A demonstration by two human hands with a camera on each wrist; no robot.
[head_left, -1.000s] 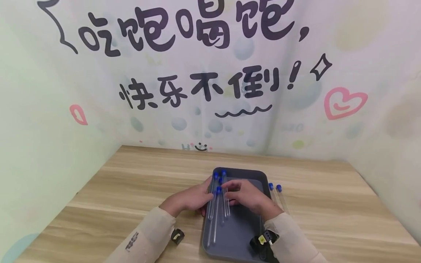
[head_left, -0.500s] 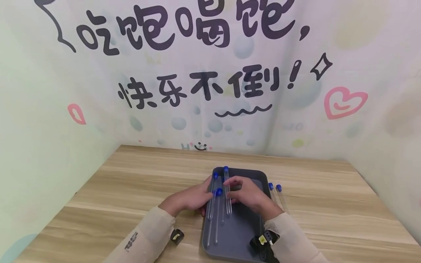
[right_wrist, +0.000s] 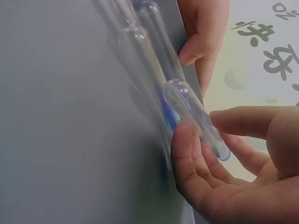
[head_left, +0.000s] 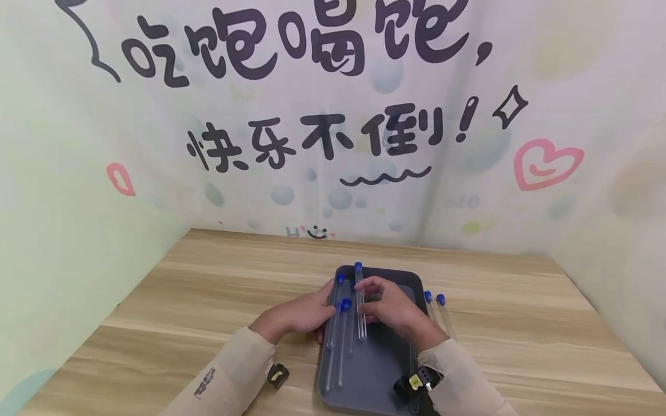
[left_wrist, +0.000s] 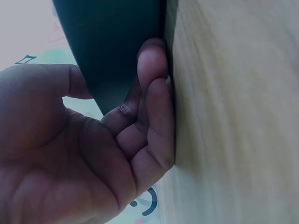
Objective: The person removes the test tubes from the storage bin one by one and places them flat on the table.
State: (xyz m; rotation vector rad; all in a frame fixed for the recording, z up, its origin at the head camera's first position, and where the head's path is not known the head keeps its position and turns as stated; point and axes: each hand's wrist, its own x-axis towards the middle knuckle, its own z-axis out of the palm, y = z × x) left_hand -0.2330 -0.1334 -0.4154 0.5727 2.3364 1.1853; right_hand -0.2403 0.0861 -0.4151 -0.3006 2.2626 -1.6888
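Note:
My left hand (head_left: pixel 304 312) grips the left side of a dark grey tray (head_left: pixel 385 370), thumb at the rim. In the left wrist view its fingers curl against the tray's outer wall (left_wrist: pixel 114 42), close to the tabletop. Above the tray, my right hand (head_left: pixel 390 306) pinches a clear test tube (head_left: pixel 359 276) with a blue cap, cap end pointing away. The right wrist view shows its rounded end (right_wrist: pixel 176 91) between thumb and fingers; whether a second tube lies against it, I cannot tell. Several capped test tubes (head_left: pixel 340 346) lie lengthwise along the tray's left side.
Two more blue-capped tubes (head_left: pixel 441 300) lie just right of the tray, partly hidden by the right forearm. The wooden table (head_left: pixel 208 289) meets a printed cloth backdrop (head_left: pixel 333 190) behind. Wrist straps (head_left: pixel 278 375) sit at both sleeves.
The test tube in my right hand has shifted away from me, its cap now higher and apart from the other caps. My left hand stays on the tray's side.

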